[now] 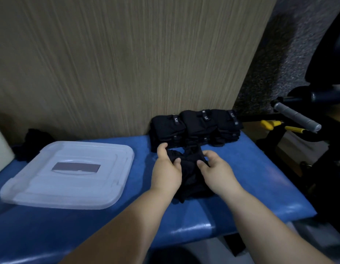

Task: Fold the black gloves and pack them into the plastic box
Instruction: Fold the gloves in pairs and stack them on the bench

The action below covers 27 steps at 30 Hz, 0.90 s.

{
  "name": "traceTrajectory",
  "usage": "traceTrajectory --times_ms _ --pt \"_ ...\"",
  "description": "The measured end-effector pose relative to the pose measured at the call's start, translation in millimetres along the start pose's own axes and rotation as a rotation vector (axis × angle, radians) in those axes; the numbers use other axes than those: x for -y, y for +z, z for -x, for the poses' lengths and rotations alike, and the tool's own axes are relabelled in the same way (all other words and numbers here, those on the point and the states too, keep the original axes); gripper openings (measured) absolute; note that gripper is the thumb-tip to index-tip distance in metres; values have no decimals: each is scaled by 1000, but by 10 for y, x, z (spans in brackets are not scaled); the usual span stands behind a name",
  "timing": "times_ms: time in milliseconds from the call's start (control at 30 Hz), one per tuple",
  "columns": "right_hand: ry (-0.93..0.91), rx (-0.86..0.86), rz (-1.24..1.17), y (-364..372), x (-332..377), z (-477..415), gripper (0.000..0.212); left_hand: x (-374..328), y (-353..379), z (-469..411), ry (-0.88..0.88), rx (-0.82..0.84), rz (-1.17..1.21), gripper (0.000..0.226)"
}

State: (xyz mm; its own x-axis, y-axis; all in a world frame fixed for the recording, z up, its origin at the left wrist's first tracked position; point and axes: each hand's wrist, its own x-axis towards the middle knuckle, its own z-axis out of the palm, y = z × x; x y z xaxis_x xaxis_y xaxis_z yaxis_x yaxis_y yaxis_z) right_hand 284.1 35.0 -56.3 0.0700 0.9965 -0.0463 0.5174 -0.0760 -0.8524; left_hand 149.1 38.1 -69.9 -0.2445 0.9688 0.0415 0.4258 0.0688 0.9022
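On a blue bench, fingers of left hand and right hand pinch a crumpled black glove.

Left hand, right hand: pinch grips

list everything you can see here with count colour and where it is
plastic box: one, translucent white, lid on, left side of the bench
folded gloves: three stacks side by side, black, back of the bench against the panel
loose glove: one bundle, black, mid-bench between the hands
dark cloth pile: one, black, behind the box at far left
bench: one, blue, padded, under all of these
panel: one, beige wood grain, upright behind the bench
handle: one, grey, right of the bench
yellow parts: two, yellow, beside the handle
white object: one, off-white, left edge, cut off
left hand: one, bare, grips the loose glove's left side
right hand: one, bare, grips its right side
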Motion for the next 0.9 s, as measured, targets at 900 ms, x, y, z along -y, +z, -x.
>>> traceTrajectory --times_ms 900 --pt "-94 338 851 77 -224 -3 58 239 -14 136 236 444 -875 56"
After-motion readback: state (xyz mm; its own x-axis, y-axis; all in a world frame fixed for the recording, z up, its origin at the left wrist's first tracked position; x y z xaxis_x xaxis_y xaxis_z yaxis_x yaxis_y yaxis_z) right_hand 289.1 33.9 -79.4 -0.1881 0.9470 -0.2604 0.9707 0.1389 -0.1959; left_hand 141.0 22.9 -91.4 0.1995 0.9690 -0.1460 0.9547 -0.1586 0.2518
